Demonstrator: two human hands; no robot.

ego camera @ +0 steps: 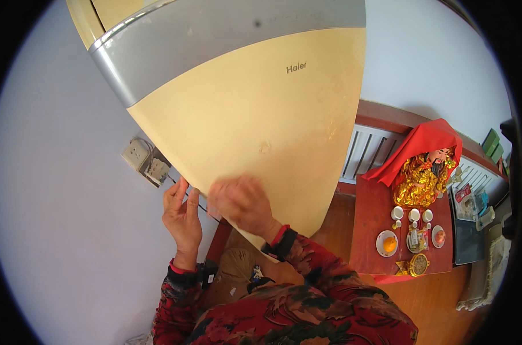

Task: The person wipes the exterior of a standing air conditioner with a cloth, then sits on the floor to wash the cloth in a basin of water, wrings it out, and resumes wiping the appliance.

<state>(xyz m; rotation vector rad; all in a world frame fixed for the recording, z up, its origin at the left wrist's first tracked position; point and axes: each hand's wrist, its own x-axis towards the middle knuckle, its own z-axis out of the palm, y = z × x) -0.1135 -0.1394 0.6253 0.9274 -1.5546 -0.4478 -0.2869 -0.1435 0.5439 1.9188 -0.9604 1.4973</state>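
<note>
A cream Haier refrigerator (243, 116) with a grey band across its door stands before me. My left hand (183, 222) is raised at the door's left edge, palm turned up. Its thumb and fingers are apart, the tips close to or touching that edge, and nothing shows between them. Motion blurs my right hand (242, 202), which is bent in front of the lower left of the door. Something pinkish shows by its fingers, but the blur hides whether the hand holds anything. A dark power cord (205, 208) runs behind the hands from a wall socket box (158, 170).
Another socket (134, 154) is on the left wall. At right, a red table (370, 207) bears a gilded statue (416, 185) under a red cloth (431, 136), white cups (414, 214), and plates with fruit (389, 244). A white radiator (368, 142) stands behind. A straw fan (237, 264) lies low beside the refrigerator.
</note>
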